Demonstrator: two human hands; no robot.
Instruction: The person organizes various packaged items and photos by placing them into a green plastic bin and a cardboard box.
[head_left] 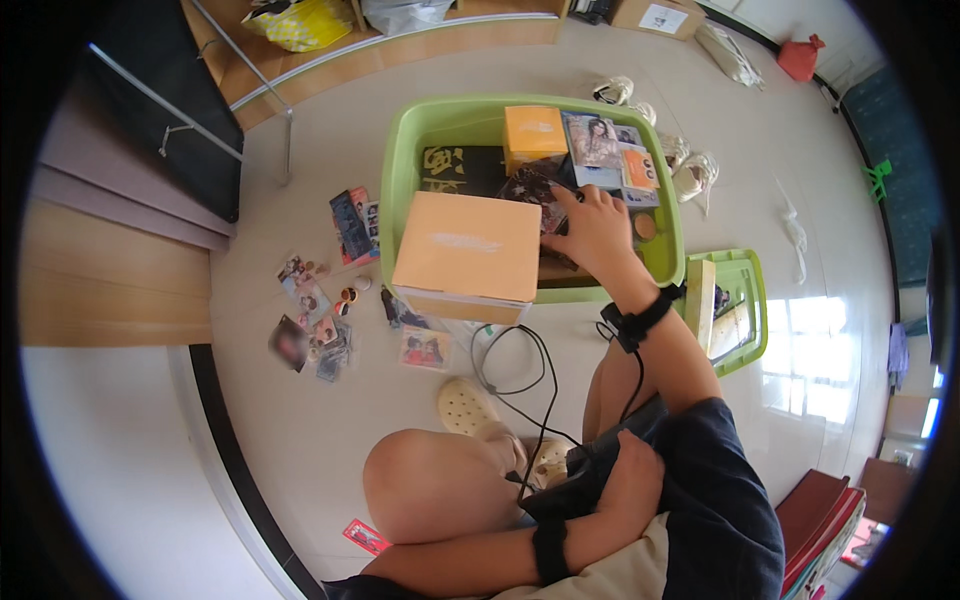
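My right hand reaches into a green plastic storage bin. Its thumb and fingers grip the edge of a dark, patterned flat item, whose kind I cannot make out. Beside that hand, a large light-orange box covers the bin's near left corner. Farther back in the bin are a smaller orange box, a magazine with a portrait cover and a black item with gold print. My left hand lies across my lap by my right elbow; its fingers are mostly hidden.
Photo cards and booklets are scattered left of the bin. A green lid holding things lies to the right. Black cable loops before my knees. White shoes stand behind the bin; a wooden cabinet borders the left.
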